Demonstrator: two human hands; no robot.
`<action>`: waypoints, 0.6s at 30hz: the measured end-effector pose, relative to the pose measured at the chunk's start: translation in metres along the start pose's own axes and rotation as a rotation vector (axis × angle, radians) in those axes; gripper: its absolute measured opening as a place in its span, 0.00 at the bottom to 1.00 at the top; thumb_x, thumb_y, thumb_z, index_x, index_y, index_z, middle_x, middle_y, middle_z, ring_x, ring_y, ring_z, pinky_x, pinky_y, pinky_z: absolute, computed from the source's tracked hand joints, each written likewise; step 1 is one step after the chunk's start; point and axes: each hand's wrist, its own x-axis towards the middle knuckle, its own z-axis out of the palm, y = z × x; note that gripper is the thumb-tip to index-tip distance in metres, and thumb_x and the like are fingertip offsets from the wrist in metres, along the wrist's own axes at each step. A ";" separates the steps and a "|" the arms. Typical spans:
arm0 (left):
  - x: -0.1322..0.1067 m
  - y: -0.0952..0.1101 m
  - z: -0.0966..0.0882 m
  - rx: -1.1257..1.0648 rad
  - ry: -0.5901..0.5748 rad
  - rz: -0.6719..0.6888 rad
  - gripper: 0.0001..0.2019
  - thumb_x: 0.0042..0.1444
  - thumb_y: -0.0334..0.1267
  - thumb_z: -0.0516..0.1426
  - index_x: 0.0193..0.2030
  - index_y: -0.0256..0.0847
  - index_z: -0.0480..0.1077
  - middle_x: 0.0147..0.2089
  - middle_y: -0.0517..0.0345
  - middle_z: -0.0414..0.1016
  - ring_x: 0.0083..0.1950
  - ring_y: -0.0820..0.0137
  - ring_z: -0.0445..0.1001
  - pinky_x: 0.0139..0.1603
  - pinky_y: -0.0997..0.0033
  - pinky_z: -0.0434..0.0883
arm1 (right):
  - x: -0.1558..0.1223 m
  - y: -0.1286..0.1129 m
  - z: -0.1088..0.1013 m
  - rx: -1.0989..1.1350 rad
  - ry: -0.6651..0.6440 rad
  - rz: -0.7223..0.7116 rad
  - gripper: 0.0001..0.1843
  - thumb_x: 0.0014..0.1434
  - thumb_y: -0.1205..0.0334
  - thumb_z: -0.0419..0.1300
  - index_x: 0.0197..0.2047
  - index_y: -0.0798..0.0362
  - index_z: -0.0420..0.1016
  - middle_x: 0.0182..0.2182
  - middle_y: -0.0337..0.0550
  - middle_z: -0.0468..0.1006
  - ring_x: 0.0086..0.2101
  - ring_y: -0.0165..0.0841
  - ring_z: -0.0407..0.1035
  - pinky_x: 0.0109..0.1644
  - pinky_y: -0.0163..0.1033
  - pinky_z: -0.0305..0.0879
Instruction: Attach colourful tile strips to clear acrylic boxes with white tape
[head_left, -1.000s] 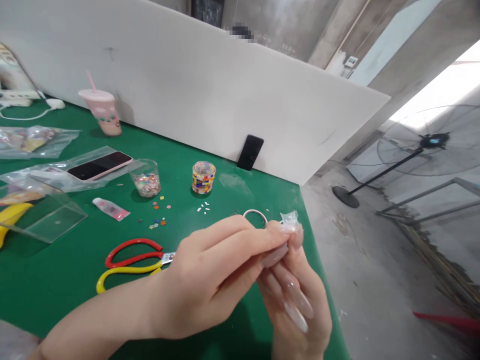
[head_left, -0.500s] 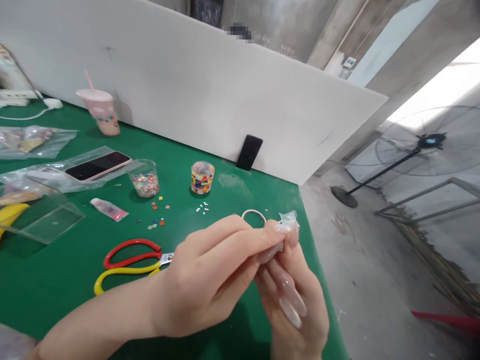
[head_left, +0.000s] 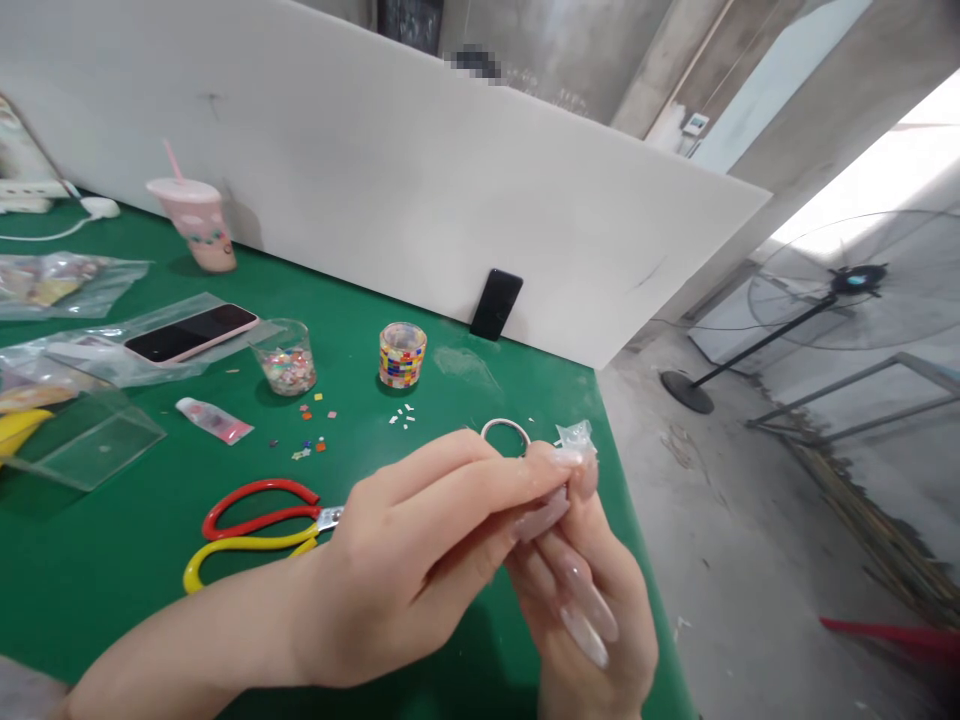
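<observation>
My left hand [head_left: 420, 550] reaches across from the left, its thumb and fingers pinched together at a small, crinkled piece of clear plastic [head_left: 576, 436]. Meeting it there is my right hand [head_left: 600, 600], whose thumb and forefinger also close on the plastic while its other fingers curl toward the palm. Fingertips cover the lower part of the plastic, so what lies inside it is hidden. Just behind the hands a white ring [head_left: 506, 422] rests on the table. Scissors [head_left: 262, 520] with one red and one yellow handle lie beside my left wrist, their blades mostly covered by the hand.
On the green table [head_left: 360, 300] stand a mosaic-covered cup [head_left: 402, 357], a clear cup with sequins [head_left: 289, 365] and a pink drink cup [head_left: 199, 225]. A small tube [head_left: 215, 420], loose sequins [head_left: 307, 448] and phones [head_left: 495, 304] are nearby. A fan [head_left: 855, 285] stands right.
The view has shifted very slightly. Both hands stay pinched at the clear plastic, with only small finger movement; the things on the table are where they were.
</observation>
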 end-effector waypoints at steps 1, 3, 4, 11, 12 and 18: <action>0.000 0.000 0.000 0.003 0.007 0.006 0.12 0.69 0.22 0.58 0.57 0.33 0.75 0.47 0.54 0.86 0.36 0.78 0.80 0.36 0.84 0.80 | 0.000 0.000 0.000 -0.005 0.010 -0.001 0.22 0.61 0.44 0.74 0.28 0.48 0.74 0.11 0.21 0.51 0.13 0.22 0.40 0.16 0.28 0.51; 0.001 0.001 0.000 0.004 0.008 0.007 0.12 0.68 0.21 0.59 0.56 0.31 0.75 0.47 0.53 0.86 0.39 0.78 0.82 0.40 0.86 0.81 | 0.001 0.000 0.000 -0.015 0.019 0.001 0.22 0.61 0.43 0.74 0.28 0.48 0.74 0.11 0.21 0.51 0.13 0.22 0.40 0.17 0.28 0.53; 0.001 0.001 0.001 -0.001 0.005 0.002 0.12 0.68 0.20 0.59 0.55 0.30 0.75 0.46 0.53 0.86 0.40 0.78 0.82 0.42 0.87 0.81 | 0.001 0.001 0.001 -0.014 0.020 0.003 0.22 0.61 0.43 0.74 0.28 0.49 0.74 0.11 0.21 0.51 0.13 0.22 0.40 0.17 0.28 0.52; 0.000 0.002 0.002 0.018 0.017 -0.010 0.13 0.67 0.19 0.58 0.55 0.31 0.76 0.45 0.55 0.86 0.38 0.78 0.82 0.41 0.88 0.80 | 0.001 0.001 0.001 -0.002 0.014 0.001 0.23 0.60 0.44 0.75 0.27 0.48 0.73 0.10 0.22 0.52 0.13 0.22 0.40 0.17 0.30 0.48; 0.000 0.002 0.002 0.026 0.015 -0.013 0.13 0.67 0.19 0.58 0.55 0.32 0.76 0.44 0.55 0.86 0.37 0.78 0.82 0.39 0.87 0.81 | 0.001 0.001 0.001 -0.007 0.014 -0.002 0.22 0.60 0.43 0.74 0.27 0.48 0.73 0.10 0.22 0.53 0.13 0.22 0.40 0.17 0.30 0.49; 0.001 0.001 0.001 0.046 0.011 -0.016 0.15 0.68 0.21 0.57 0.57 0.37 0.74 0.43 0.57 0.86 0.31 0.77 0.78 0.30 0.81 0.80 | 0.002 0.001 0.000 -0.030 0.009 -0.014 0.22 0.61 0.43 0.74 0.27 0.48 0.73 0.10 0.22 0.52 0.12 0.22 0.42 0.17 0.29 0.52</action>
